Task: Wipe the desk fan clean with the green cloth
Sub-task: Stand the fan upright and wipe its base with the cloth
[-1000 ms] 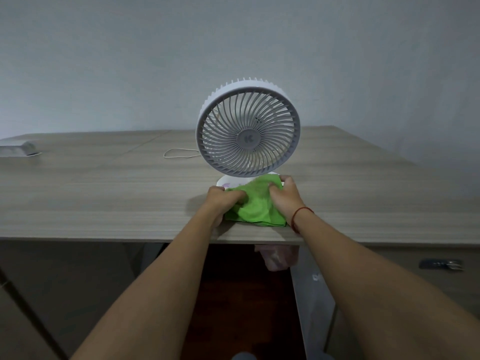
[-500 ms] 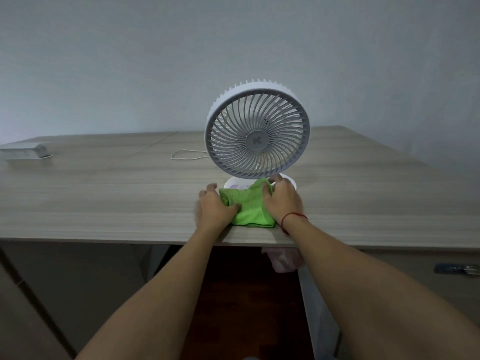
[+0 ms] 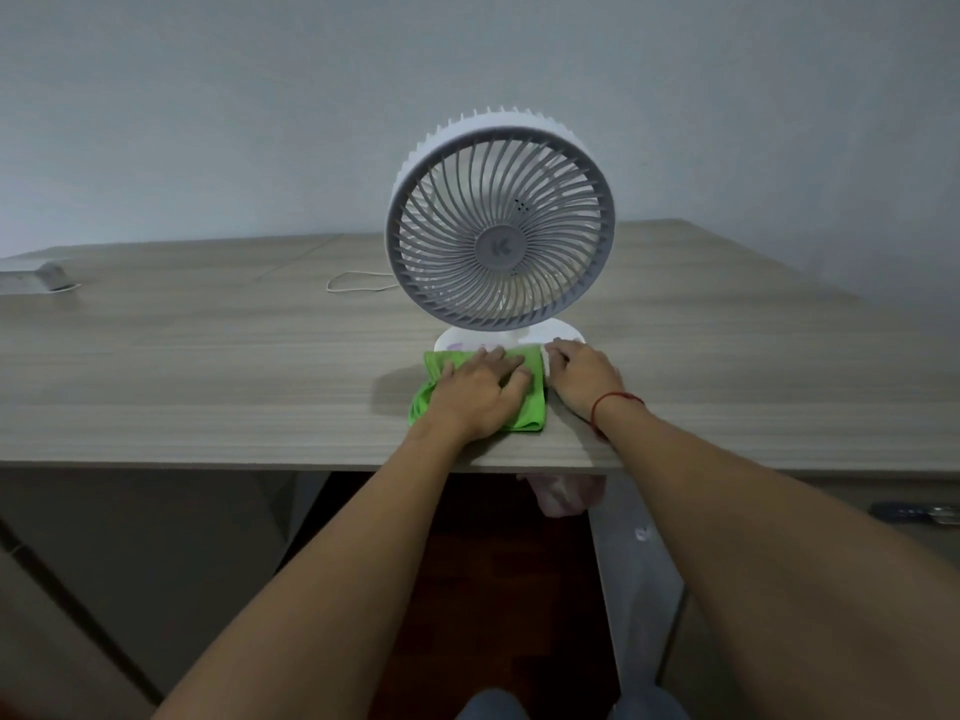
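A white desk fan (image 3: 500,236) with a round grey grille stands upright on the wooden desk (image 3: 208,366), on a white oval base (image 3: 545,336). The green cloth (image 3: 530,407) lies folded flat on the desk just in front of the base. My left hand (image 3: 480,389) rests palm down on the cloth, fingers spread, pressing it flat. My right hand (image 3: 582,376), with a red string on the wrist, lies flat on the desk beside the cloth's right edge, its fingertips at the fan base.
A white cord (image 3: 358,283) loops on the desk left of the fan. A grey flat object (image 3: 36,278) lies at the far left edge. The desk's front edge runs just below my wrists. A pink bag (image 3: 566,493) hangs under the desk.
The cloth went from bunched between both hands to lying flat. My left hand moved on top of it; my right hand let go and slid off to its right.
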Demonstrator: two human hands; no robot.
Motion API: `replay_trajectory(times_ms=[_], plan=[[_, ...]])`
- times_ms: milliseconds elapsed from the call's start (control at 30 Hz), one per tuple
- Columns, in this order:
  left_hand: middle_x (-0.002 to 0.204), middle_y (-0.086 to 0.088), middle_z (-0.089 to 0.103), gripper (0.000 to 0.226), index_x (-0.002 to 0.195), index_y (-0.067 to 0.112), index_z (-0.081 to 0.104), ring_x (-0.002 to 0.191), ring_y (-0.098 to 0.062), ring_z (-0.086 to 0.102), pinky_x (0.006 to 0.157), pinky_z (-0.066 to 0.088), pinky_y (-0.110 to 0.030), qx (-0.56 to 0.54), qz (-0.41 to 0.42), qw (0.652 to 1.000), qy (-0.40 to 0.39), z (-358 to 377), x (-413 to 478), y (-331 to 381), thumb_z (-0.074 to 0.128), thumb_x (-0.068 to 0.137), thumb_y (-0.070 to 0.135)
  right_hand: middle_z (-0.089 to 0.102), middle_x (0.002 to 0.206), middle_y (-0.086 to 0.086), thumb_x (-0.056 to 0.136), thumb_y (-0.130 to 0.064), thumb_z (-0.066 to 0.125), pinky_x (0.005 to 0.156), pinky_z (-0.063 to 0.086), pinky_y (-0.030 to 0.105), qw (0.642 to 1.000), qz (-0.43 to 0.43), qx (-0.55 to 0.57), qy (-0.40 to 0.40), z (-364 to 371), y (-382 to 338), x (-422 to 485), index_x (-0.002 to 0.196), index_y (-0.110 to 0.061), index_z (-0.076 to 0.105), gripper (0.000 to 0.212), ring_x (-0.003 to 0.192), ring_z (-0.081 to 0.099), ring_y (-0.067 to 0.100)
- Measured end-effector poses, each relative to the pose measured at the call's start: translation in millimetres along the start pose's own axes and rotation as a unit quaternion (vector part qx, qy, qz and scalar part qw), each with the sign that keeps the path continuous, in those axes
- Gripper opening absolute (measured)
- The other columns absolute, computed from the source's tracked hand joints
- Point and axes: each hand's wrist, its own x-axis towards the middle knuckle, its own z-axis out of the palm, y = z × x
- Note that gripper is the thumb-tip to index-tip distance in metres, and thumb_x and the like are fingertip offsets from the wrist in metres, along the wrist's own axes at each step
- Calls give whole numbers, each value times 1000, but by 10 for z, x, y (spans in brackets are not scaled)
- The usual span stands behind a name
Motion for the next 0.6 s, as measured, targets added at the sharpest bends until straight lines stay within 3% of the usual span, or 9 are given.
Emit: replay_trajectory(times_ms=[267, 467, 600], plan=[[163, 5, 14, 73, 150, 38, 20, 151, -17, 8, 119, 6, -52, 72, -15, 997, -24, 47, 38, -28, 31, 86, 71, 56, 131, 11, 95, -25, 34, 100, 44, 43, 1000, -2, -14, 20, 17, 9, 0, 122, -23, 60, 37, 116, 55, 33], [163, 7, 14, 56, 151, 35, 22, 151, -16, 9, 121, 3, -52, 52, -11, 998, -21, 24, 53, -63, 26, 97, 52, 54, 133, 14, 97, -26, 32, 99, 44, 42, 999, -10, -32, 20, 21, 5, -13, 125, -20, 57, 38, 120, 53, 34], [161, 2, 21, 57, 152, 21, 23, 150, -16, 13, 123, 6, -44, 19, -23, 1000, -7, -26, 66, -167, 24, 101, 46, 54, 132, 15, 97, -26, 33, 98, 45, 41, 999, -13, -37, 22, 15, 9, -8, 126, -20, 57, 38, 117, 54, 36]])
